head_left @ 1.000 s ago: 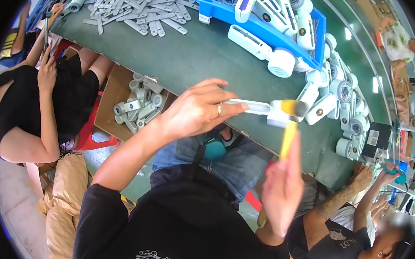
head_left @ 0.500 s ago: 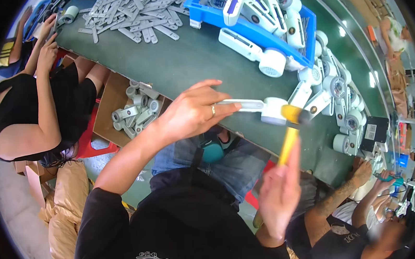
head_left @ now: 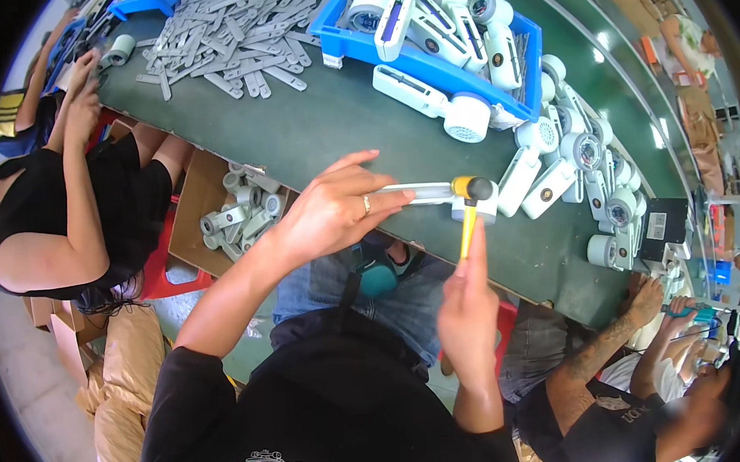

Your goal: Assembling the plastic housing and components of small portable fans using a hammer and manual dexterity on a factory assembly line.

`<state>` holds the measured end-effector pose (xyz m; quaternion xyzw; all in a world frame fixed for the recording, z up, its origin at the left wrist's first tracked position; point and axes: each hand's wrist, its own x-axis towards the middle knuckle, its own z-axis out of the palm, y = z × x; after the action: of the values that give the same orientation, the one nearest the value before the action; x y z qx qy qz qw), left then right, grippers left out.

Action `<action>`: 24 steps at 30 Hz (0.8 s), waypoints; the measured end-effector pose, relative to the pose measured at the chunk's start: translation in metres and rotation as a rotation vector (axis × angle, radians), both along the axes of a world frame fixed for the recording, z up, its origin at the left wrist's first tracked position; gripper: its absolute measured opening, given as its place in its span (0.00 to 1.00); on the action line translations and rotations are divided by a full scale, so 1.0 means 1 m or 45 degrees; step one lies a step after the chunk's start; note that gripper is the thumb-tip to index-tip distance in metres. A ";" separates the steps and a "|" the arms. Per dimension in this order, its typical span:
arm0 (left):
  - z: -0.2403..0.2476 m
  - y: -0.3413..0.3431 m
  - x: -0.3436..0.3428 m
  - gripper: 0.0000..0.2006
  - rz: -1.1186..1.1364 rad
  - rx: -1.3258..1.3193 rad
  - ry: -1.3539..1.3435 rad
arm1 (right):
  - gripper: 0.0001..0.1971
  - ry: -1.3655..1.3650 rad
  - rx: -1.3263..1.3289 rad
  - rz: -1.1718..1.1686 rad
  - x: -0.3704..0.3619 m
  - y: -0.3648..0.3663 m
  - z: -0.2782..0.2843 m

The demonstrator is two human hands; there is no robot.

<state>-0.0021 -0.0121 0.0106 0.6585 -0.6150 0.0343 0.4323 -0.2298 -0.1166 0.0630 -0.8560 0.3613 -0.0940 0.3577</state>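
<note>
My left hand (head_left: 334, 203) is closed round the handle end of a white handheld fan (head_left: 427, 193), which lies level over the table's near edge with its round head to the right. My right hand (head_left: 469, 318) grips a small hammer (head_left: 469, 224) with a yellow handle and a yellow and black head. The hammer's head is over the join of the fan's handle and round head, partly hiding it; whether the two touch I cannot tell.
A blue bin (head_left: 427, 64) heaped with white fans stands on the green table (head_left: 294, 125). More fans (head_left: 587, 151) lie along the right, and grey strips (head_left: 228, 43) at far left. A carton of fans (head_left: 204, 187) sits below the edge. People work on both sides.
My right hand has swung the hammer leftward, bringing its head from the fan's round end towards the handle join. My left hand keeps its grip; the view has shifted slightly.
</note>
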 end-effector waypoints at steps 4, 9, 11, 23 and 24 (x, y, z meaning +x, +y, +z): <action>-0.002 0.005 0.001 0.15 0.022 -0.001 0.001 | 0.31 -0.393 0.252 -0.097 -0.019 0.015 0.052; 0.001 0.002 0.000 0.15 0.007 0.052 -0.030 | 0.30 -0.032 0.062 0.032 -0.003 0.000 0.012; 0.004 0.001 0.001 0.16 0.029 0.039 0.015 | 0.31 0.020 0.077 0.069 -0.004 -0.003 0.040; -0.003 0.008 -0.003 0.20 0.043 0.111 0.055 | 0.29 -0.340 0.110 0.029 -0.017 0.016 0.058; -0.003 0.006 -0.009 0.27 0.128 0.135 0.229 | 0.29 -0.384 0.063 0.080 -0.019 0.021 0.060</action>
<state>-0.0115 -0.0060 0.0075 0.7109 -0.5410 -0.0359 0.4479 -0.2488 -0.0960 0.1229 -0.8338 0.2789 -0.2013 0.4318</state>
